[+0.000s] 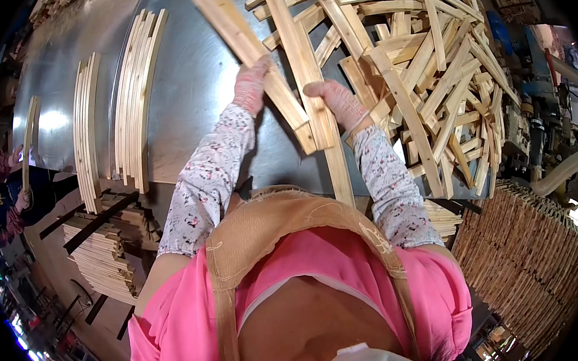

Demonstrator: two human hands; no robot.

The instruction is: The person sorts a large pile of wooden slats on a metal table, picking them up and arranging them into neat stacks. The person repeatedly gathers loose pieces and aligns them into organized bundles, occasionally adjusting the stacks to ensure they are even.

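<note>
My left hand [253, 86], in a pinkish knitted glove, is closed around the edge of a pale wooden slat [285, 99] that slants from upper left to lower right. Part of another slat shows beneath it. My right hand [338, 102], gloved alike, grips a second wooden slat [290, 36] by its right edge, thumb on the upper face. Other slats lie under or against this one, and one long slat [337, 170] reaches toward my apron. How many pieces each hand holds is hard to make out.
A jumbled heap of slats [424, 97] covers the right of the metal table [186, 47]. Two neat slat rows [137, 100] [88, 134] lie at left. A co-worker [9, 200] holds a slat at far left. Stacked wood [99, 251] stands below the table; another large stack [529, 264] stands right.
</note>
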